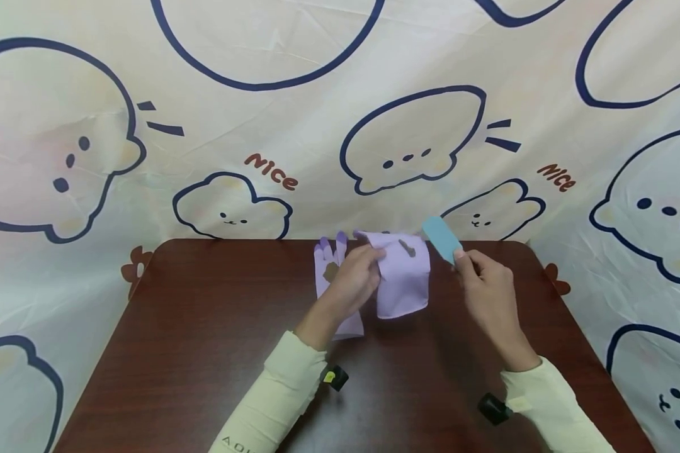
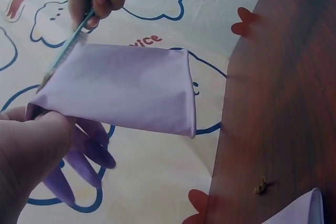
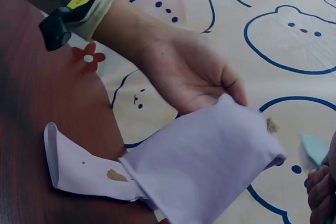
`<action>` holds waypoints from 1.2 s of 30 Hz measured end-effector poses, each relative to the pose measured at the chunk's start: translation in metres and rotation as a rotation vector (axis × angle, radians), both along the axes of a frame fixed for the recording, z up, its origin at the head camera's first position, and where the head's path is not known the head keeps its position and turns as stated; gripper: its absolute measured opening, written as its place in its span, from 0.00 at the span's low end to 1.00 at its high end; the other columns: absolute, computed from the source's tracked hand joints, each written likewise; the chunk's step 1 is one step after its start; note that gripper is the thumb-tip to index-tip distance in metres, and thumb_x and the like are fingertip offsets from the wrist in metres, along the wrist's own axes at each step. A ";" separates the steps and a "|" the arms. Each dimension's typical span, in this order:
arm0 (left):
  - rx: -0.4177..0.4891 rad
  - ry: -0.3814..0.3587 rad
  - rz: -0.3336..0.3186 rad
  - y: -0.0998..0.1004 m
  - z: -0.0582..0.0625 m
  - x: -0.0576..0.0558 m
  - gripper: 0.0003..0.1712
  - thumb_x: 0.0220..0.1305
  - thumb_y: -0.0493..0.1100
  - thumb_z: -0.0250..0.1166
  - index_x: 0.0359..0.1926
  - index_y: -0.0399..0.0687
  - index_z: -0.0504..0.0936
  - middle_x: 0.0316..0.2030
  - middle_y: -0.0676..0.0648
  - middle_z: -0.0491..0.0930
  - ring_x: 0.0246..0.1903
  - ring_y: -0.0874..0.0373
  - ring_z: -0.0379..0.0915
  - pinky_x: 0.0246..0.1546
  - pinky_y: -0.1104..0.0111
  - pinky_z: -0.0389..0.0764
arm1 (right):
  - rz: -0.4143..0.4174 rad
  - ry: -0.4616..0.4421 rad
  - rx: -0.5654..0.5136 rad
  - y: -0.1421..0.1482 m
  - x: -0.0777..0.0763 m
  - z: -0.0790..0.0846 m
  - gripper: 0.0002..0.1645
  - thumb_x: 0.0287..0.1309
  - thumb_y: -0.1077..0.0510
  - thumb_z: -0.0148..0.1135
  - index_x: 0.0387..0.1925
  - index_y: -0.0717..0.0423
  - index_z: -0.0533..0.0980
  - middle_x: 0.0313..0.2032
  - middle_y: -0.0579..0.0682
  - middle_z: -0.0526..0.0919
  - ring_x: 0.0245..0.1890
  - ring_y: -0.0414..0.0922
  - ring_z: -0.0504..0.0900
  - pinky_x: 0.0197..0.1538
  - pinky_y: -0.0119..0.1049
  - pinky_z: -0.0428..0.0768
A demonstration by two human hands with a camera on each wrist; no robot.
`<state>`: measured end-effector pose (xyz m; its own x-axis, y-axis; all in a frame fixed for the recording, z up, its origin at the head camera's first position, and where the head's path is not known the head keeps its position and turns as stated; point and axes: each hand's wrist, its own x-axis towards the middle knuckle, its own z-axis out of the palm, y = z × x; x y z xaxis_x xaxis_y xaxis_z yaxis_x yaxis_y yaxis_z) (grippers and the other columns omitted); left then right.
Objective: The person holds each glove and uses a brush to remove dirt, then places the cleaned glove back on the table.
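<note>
The left hand [image 1: 354, 277] pinches a lilac glove [image 1: 405, 286] near its upper left, just above the middle of the frame; the glove hangs rightward and down from those fingertips. The right hand [image 1: 490, 289], right of centre, has thumb and fingers clamped on a flat light-blue piece [image 1: 443, 240]. From where I stand, what counts is that narrow meeting: the blue piece slants from its lower-right grip toward the upper left, its free end just beside the glove's upper-right corner. Whether they touch, I can't tell. The right hand is nearer that corner and the grey mark [image 1: 407, 248] beside it. A second glove [image 1: 349, 328] lies partly beneath the left forearm, crowding that side. The far edge of the table [image 1: 204, 352] runs close behind; there's freer room toward the lower right.
</note>
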<state>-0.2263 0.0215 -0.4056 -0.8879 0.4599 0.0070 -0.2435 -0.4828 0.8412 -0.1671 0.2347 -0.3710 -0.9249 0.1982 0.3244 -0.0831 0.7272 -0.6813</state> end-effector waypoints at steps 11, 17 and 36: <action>-0.297 0.149 0.013 -0.006 0.001 0.002 0.15 0.78 0.41 0.46 0.50 0.36 0.74 0.29 0.52 0.62 0.27 0.63 0.58 0.29 0.76 0.67 | 0.199 -0.011 -0.026 -0.029 0.003 -0.001 0.26 0.77 0.41 0.51 0.31 0.56 0.79 0.20 0.49 0.73 0.21 0.42 0.71 0.23 0.32 0.69; -0.154 0.086 0.029 -0.010 0.003 0.004 0.19 0.77 0.38 0.44 0.59 0.31 0.72 0.42 0.52 0.73 0.43 0.64 0.70 0.46 0.73 0.76 | 0.112 0.014 -0.002 -0.017 -0.002 -0.003 0.27 0.76 0.41 0.52 0.30 0.56 0.80 0.21 0.50 0.74 0.20 0.42 0.69 0.22 0.32 0.66; -0.286 0.094 0.015 -0.009 -0.001 0.000 0.09 0.77 0.41 0.48 0.45 0.42 0.74 0.29 0.53 0.66 0.30 0.62 0.63 0.37 0.74 0.72 | 0.161 -0.047 -0.038 -0.002 0.002 0.005 0.27 0.77 0.40 0.50 0.34 0.58 0.79 0.23 0.51 0.75 0.22 0.42 0.71 0.24 0.33 0.70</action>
